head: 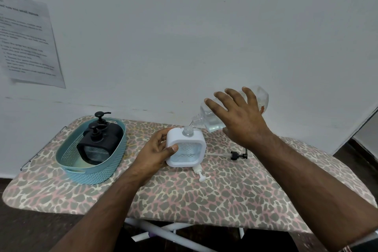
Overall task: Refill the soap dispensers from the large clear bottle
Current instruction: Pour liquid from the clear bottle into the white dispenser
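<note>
Three dispensers (185,147), two loose pumps (237,155), one bottle (212,120), one basket (92,172).

A paper sheet (28,43) stuck on the wall has lines of printed words, but they are too blurry to read. No other words show.

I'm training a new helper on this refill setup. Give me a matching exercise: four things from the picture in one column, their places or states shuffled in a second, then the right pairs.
Things:
1. large clear bottle
2. white dispenser
3. black dispensers
4. white pump

Places or states:
A. in the teal basket
B. lying on the board cover, in front of the white dispenser
C. tilted, neck down, in the right hand
D. upright, neck open, steadied by the left hand

Pairs: 1-C, 2-D, 3-A, 4-B
</note>
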A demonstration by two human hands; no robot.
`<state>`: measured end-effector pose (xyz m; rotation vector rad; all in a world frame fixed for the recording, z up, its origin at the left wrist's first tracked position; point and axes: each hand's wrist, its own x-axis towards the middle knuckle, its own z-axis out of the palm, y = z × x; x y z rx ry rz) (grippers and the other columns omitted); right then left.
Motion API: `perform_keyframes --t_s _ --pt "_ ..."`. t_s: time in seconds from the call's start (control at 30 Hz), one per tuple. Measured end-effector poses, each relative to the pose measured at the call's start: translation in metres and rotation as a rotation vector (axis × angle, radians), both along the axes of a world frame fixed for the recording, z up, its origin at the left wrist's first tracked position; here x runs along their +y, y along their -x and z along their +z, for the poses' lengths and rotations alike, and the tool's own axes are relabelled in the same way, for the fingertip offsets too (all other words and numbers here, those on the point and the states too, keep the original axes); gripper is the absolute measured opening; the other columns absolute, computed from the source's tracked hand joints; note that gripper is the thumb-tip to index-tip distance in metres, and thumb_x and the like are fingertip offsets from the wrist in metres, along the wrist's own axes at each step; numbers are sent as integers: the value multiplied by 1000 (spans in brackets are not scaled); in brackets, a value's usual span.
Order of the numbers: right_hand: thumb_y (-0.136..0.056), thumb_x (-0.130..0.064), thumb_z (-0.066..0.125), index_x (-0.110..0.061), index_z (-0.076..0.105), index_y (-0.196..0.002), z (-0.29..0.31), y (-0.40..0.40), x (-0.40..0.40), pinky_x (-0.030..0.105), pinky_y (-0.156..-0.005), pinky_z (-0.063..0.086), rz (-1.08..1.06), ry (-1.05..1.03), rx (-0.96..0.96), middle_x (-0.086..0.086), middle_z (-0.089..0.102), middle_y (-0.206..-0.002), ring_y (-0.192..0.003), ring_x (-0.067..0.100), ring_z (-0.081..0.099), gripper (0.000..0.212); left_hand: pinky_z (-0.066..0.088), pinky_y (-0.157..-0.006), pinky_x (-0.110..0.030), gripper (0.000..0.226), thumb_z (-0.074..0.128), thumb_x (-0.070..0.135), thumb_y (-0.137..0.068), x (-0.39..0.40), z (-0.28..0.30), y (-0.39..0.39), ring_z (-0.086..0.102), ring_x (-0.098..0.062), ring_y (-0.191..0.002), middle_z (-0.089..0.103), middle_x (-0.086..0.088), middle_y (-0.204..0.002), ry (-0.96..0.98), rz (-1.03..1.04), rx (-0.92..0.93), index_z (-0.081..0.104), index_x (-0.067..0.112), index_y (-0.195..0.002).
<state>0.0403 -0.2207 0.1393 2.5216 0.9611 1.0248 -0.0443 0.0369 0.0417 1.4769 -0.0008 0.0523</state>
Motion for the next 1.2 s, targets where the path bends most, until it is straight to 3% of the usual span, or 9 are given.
perform_keyframes --t_s 0.83,1.2 --pt "-68 -6 84 -24 40 -149 6 0 1 67 -113 25 9 32 -18 12 51 -150 -137 38 47 93 63 -79 -43 42 72 14 -93 1 -1 -2 63 -27 -124 65 0 -133 26 2 4 62 38 -126" --pt "-70 -6 84 -24 41 -149 6 1 2 68 -112 25 18 50 -23 13 50 -150 -137 39 47 91 62 -72 -35 41 70 11 -94 -2 2 0 64 -26 -121 66 2 -131 18 2 -6 62 38 -124"
